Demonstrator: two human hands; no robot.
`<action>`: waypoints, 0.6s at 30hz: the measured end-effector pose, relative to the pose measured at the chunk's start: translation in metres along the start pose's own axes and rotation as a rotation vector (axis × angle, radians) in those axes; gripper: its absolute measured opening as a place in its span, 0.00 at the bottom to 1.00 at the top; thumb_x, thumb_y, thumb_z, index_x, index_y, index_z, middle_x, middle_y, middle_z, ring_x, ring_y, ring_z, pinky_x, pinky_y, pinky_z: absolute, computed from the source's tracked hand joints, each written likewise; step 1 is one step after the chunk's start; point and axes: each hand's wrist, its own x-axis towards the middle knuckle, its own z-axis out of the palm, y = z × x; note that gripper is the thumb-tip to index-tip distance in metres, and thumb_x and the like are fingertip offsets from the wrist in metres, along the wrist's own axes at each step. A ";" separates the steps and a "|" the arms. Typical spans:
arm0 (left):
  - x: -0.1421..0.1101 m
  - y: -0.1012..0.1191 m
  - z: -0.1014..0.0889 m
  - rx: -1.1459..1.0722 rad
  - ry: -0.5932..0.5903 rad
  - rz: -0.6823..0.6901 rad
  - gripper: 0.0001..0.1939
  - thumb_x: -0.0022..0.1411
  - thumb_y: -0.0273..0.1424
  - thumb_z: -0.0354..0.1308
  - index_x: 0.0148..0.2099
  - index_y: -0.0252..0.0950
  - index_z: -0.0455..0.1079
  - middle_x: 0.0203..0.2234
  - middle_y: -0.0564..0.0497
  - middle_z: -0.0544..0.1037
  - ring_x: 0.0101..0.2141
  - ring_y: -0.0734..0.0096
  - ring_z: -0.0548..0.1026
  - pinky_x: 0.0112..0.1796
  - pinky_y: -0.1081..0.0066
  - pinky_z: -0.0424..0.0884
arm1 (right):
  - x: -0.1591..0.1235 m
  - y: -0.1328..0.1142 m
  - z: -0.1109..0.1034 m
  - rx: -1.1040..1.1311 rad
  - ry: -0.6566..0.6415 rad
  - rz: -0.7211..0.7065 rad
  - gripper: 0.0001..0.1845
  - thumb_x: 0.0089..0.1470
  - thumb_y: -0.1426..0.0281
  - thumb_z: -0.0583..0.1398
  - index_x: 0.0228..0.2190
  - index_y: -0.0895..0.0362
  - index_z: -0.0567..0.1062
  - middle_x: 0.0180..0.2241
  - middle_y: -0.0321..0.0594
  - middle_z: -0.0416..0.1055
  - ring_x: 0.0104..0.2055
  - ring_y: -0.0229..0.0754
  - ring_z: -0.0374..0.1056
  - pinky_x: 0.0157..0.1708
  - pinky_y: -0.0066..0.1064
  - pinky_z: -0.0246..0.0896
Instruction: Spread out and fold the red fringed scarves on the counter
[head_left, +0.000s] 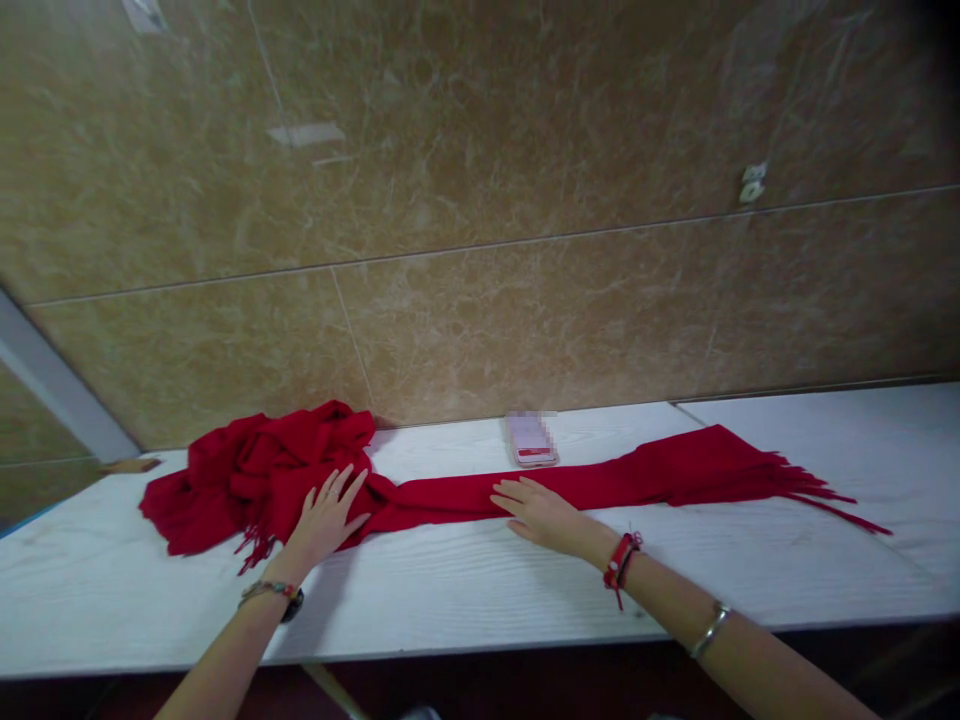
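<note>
A red fringed scarf (442,500) lies along the white tabletop. Its left part is bunched in a loose heap, while the right part stretches out as a narrow, folded strip ending in tassels. My left hand (326,515) rests with fingers spread on the right side of the heap. On the middle of the strip lies my right hand (534,510), palm down with its fingers stretched out. Neither hand grips the cloth. Some fringe also hangs out of the heap's front, near my left wrist.
A phone (531,440) lies behind the strip, close to the tiled wall (465,340). The white table (450,600) has its front edge just below my hands. A small brown piece (130,466) sits at the table's back left corner.
</note>
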 end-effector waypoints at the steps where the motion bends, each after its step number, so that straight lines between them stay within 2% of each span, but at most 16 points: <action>1: -0.002 -0.005 0.003 -0.007 0.001 -0.031 0.29 0.58 0.39 0.48 0.60 0.36 0.49 0.58 0.39 0.53 0.56 0.51 0.52 0.48 0.52 0.57 | 0.004 -0.003 0.002 0.019 0.002 -0.021 0.21 0.54 0.71 0.52 0.51 0.59 0.64 0.52 0.45 0.61 0.55 0.44 0.54 0.55 0.40 0.46; 5: -0.005 -0.029 0.003 -0.105 -0.049 0.011 0.29 0.58 0.38 0.48 0.60 0.35 0.48 0.52 0.40 0.63 0.50 0.58 0.62 0.47 0.61 0.61 | 0.007 -0.003 0.014 0.106 0.010 -0.049 0.20 0.56 0.75 0.48 0.50 0.58 0.64 0.52 0.44 0.61 0.55 0.40 0.55 0.55 0.38 0.48; 8: -0.001 -0.031 -0.008 -0.106 -0.038 0.033 0.30 0.57 0.37 0.49 0.60 0.39 0.47 0.54 0.40 0.59 0.51 0.56 0.60 0.47 0.57 0.60 | 0.004 0.001 0.017 0.158 -0.002 -0.051 0.21 0.55 0.78 0.46 0.50 0.59 0.65 0.52 0.44 0.61 0.55 0.40 0.54 0.55 0.38 0.47; 10: 0.006 -0.020 -0.017 -0.104 -0.017 0.072 0.30 0.56 0.36 0.50 0.60 0.42 0.48 0.58 0.42 0.53 0.55 0.54 0.54 0.47 0.54 0.59 | 0.003 0.002 0.016 0.192 -0.007 -0.030 0.21 0.54 0.78 0.47 0.49 0.59 0.66 0.51 0.44 0.62 0.55 0.39 0.55 0.55 0.38 0.47; 12: 0.016 -0.001 -0.025 -0.113 -0.027 0.178 0.26 0.55 0.32 0.50 0.58 0.44 0.54 0.58 0.46 0.54 0.56 0.56 0.51 0.50 0.54 0.54 | 0.004 0.002 0.013 0.223 -0.001 -0.003 0.21 0.54 0.78 0.47 0.47 0.58 0.68 0.50 0.44 0.63 0.54 0.39 0.56 0.55 0.38 0.49; 15: 0.031 0.026 -0.033 -0.093 -0.128 0.318 0.20 0.54 0.22 0.46 0.48 0.41 0.65 0.46 0.47 0.69 0.51 0.64 0.61 0.54 0.56 0.48 | 0.004 0.001 0.010 0.251 0.010 0.029 0.20 0.52 0.79 0.49 0.46 0.59 0.69 0.49 0.45 0.65 0.52 0.40 0.59 0.54 0.37 0.51; 18: 0.040 0.036 -0.041 -0.057 -0.196 0.334 0.18 0.51 0.17 0.43 0.39 0.35 0.69 0.36 0.46 0.74 0.42 0.67 0.69 0.51 0.61 0.54 | 0.003 0.004 0.008 0.249 0.019 0.037 0.21 0.49 0.81 0.49 0.45 0.60 0.70 0.48 0.45 0.66 0.51 0.40 0.60 0.53 0.36 0.53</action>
